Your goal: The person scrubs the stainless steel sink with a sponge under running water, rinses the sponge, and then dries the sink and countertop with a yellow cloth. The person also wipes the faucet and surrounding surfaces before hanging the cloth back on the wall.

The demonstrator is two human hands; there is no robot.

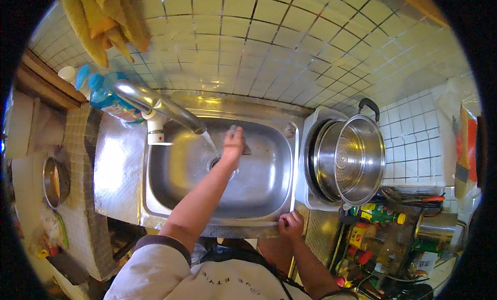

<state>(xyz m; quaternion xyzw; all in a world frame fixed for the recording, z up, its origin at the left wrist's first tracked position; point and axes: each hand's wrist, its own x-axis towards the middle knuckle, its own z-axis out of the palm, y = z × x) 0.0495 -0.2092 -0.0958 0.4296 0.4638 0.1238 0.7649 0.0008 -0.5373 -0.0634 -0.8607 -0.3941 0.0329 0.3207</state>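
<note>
My left hand [233, 144] is over the stainless steel sink [264, 175], just right of the running water, its fingers closed around a small grey item [246, 147], possibly a cloth or scouring pad. Grey parts of it stick out at the fingertips and beside the hand. Water falls from the metal faucet spout [178, 113] towards the drain [214, 162]. At the sink's near right corner rests my right hand [292, 223], its fingers curled and nothing visible in them.
Right of the sink, a steel steamer pot [361, 160] stands in a white plastic basin [301, 183]. Bottles [382, 214] and utensils crowd the lower right. A blue detergent bottle [116, 102] is behind the faucet. Yellow gloves [105, 24] hang on the tiled wall.
</note>
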